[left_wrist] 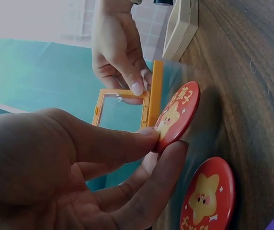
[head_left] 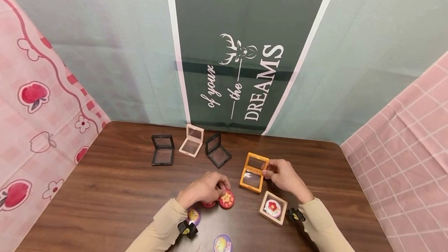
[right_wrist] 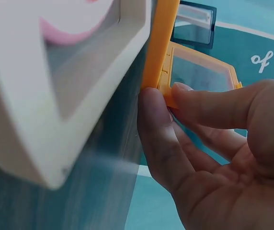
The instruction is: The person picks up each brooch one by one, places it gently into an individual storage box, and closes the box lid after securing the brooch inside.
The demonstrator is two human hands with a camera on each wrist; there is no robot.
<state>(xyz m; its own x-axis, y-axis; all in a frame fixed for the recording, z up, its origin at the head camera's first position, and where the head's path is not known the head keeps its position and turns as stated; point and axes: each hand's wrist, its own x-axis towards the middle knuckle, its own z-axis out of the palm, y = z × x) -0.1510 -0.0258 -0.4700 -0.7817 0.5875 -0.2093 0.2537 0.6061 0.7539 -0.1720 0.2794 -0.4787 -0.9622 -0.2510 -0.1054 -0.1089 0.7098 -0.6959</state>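
Note:
My left hand (head_left: 206, 189) pinches a red round badge (head_left: 226, 199) with a yellow star figure, tilted up on its edge off the table; the left wrist view shows that red badge (left_wrist: 177, 115) between thumb and fingers. A second red badge (left_wrist: 205, 195) lies flat beside it. My right hand (head_left: 285, 176) holds the raised lid of an open orange frame case (head_left: 254, 172); its fingers (right_wrist: 209, 108) pinch the orange lid's edge (right_wrist: 168, 91). A closed beige case (head_left: 273, 207) holding a red flower badge lies just in front of the right wrist.
Two open black cases (head_left: 163, 149) (head_left: 217, 150) and an open pink case (head_left: 192, 140) stand at the back of the brown wooden table (head_left: 115, 189). Purple badges (head_left: 193, 216) (head_left: 223, 243) lie near my left sleeve. Cloth walls close in on three sides.

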